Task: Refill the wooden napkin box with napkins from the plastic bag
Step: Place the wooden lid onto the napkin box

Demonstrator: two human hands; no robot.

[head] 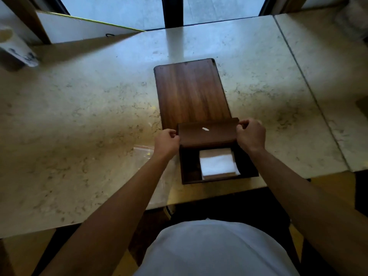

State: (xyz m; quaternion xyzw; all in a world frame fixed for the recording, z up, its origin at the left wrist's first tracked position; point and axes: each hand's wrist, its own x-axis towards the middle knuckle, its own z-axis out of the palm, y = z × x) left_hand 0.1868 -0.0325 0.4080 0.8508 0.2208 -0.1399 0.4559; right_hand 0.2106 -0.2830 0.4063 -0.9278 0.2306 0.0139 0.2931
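A dark wooden napkin box (189, 168) sits near the table's front edge, holding a stack of white napkins (218, 163) in its right half. A wooden lid (207, 134) with a small white mark lies partly over the box's far side. My left hand (166, 143) pinches the lid's left end and my right hand (251, 135) pinches its right end. A clear plastic bag (151, 168) lies flat on the table left of the box, partly under my left forearm.
A wooden board (189, 90) lies on the marble table (79, 116) just beyond the box. A white cup (16, 48) stands at the far left. A white panel (79, 30) leans at the back left. A table seam (310, 92) runs along the right.
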